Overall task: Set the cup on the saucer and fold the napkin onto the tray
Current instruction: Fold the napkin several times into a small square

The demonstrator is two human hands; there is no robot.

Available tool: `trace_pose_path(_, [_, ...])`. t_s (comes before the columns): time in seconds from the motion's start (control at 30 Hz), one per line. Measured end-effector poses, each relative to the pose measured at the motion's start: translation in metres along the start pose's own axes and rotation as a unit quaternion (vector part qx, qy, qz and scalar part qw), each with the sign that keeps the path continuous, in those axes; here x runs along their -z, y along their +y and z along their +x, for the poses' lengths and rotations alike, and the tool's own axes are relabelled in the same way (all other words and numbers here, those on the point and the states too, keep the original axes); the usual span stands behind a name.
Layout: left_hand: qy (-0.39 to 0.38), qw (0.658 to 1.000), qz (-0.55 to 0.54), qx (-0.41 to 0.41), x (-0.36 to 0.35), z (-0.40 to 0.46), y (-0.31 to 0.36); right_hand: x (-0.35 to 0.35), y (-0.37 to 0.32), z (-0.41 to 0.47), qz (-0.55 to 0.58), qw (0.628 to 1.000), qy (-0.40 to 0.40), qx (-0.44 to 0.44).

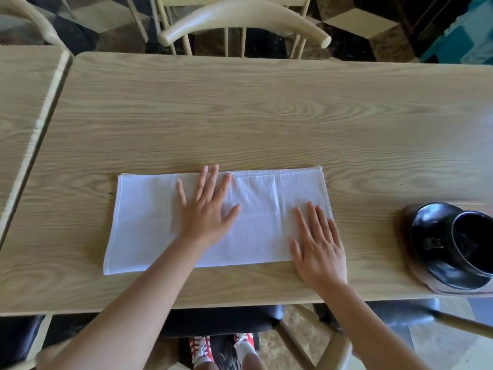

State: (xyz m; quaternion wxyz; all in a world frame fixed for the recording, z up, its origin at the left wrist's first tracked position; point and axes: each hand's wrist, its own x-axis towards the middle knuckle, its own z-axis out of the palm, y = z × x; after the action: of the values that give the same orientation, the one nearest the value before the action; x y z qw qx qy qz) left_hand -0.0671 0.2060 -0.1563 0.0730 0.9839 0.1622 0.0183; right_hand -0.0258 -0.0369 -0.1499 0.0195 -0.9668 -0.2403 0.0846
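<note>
A white napkin (144,222) lies folded into a long rectangle on the wooden table (240,116), near the front edge. My left hand (205,206) rests flat on its middle, fingers spread. My right hand (318,247) lies flat over the napkin's right end, its palm partly on the table. At the far right a black cup (472,241) sits on a black saucer (432,222), which stands on a brown wooden tray (416,271). The frame's right edge cuts off part of the cup and tray.
A second table (24,102) abuts on the left with a narrow gap. A pale wooden chair (240,20) stands at the far side, and dark seats (221,319) sit under the near edge. The table's back half is bare wood.
</note>
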Motion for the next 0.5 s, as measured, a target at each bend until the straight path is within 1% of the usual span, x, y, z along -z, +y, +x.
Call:
trace_pose_path(0.07, [0.040, 0.999, -0.029, -0.018, 0.003, -0.013, 0.034, 0.001, 0.000, 0.001, -0.004, 1.000, 0.001, -0.003])
trace_pose_path(0.1, [0.038, 0.997, -0.043, -0.045, 0.002, -0.023, 0.054, 0.001, 0.001, 0.001, -0.005, 1.000, 0.001, -0.003])
trace_pose_path(0.17, [-0.003, 0.995, -0.054, -0.083, -0.002, -0.044, 0.085, 0.000, 0.002, 0.001, -0.004, 1.000, 0.000, 0.000])
trace_pose_path(0.2, [-0.023, 0.995, -0.047, -0.083, -0.006, -0.052, 0.090, -0.001, 0.002, 0.001, -0.005, 1.000, 0.000, 0.003])
trace_pose_path(0.3, [-0.048, 0.998, -0.013, -0.045, -0.010, -0.061, 0.057, -0.002, 0.001, 0.001, -0.006, 1.000, 0.008, 0.004])
trace_pose_path(0.5, [-0.061, 0.995, 0.032, 0.071, 0.011, -0.082, -0.065, 0.003, 0.000, -0.001, 0.000, 1.000, 0.007, 0.004])
